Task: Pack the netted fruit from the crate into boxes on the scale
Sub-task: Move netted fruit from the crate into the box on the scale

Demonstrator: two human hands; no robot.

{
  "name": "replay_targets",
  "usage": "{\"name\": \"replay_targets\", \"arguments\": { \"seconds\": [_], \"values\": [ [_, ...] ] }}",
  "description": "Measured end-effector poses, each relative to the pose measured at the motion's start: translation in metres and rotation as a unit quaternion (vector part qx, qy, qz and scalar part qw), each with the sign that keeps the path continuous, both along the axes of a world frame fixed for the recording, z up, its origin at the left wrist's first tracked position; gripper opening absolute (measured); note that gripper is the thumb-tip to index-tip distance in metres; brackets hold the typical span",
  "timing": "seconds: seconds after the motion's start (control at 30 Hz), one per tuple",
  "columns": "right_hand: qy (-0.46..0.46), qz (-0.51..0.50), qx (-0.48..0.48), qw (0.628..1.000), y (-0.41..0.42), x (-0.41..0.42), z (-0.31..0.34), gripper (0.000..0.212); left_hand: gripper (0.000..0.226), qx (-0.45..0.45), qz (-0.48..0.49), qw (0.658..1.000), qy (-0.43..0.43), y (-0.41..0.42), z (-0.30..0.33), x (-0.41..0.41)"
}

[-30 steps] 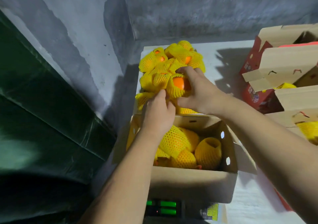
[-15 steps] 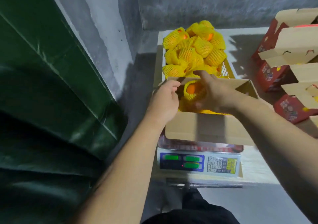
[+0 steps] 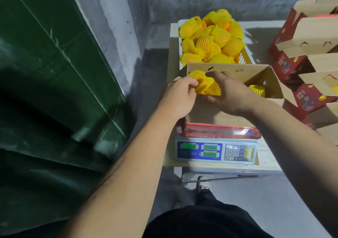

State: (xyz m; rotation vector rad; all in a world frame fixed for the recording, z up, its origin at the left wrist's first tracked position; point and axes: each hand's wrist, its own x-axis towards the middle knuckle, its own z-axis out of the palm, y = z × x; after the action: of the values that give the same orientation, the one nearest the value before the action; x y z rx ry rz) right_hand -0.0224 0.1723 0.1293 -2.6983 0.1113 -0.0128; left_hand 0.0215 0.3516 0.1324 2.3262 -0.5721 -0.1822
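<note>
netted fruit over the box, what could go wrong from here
The netted fruit is held by both hands, left hand and right hand, above the near edge of the box; a loose grip could drop it outside. The foam net might slide off. Pressing on the box may skew the scale reading.

Dim, hard shadows, wide-angle bending at edges, soft left-side blur.

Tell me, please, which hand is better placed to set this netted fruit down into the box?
Right, I think: the right hand already reaches over the box and cups the netted fruit, while the left hand only pinches its edge outside the wall.
</note>
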Motion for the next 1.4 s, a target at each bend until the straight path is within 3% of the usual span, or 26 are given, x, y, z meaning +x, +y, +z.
{"name": "replay_targets", "arguments": {
  "seconds": [0.27, 0.4, 0.57, 0.83, 1.4],
  "values": [
    [-0.032, 0.023, -0.010, 0.999, 0.026, -0.012, -0.005, 0.053, 0.034, 0.025, -0.015, 0.998, -0.047, -0.001, -0.005, -0.011],
    [-0.037, -0.007, -0.005, 0.999, 0.033, -0.011, -0.009, 0.050, 0.034, 0.075, 0.036, 0.993, -0.081, -0.002, -0.010, -0.018],
    [-0.053, -0.034, -0.004, 0.998, 0.033, -0.010, -0.013, 0.045, 0.034, 0.092, 0.032, 0.990, -0.102, -0.007, -0.017, -0.021],
    [-0.070, -0.034, -0.003, 0.997, 0.025, -0.011, -0.014, 0.043, 0.029, 0.112, 0.014, 0.984, -0.137, -0.015, -0.017, -0.022],
    [-0.073, -0.041, 0.018, 0.996, -0.032, 0.019, 0.001, 0.043, 0.025, 0.130, 0.002, 0.984, -0.125, -0.081, -0.008, 0.013]
  ]
}}
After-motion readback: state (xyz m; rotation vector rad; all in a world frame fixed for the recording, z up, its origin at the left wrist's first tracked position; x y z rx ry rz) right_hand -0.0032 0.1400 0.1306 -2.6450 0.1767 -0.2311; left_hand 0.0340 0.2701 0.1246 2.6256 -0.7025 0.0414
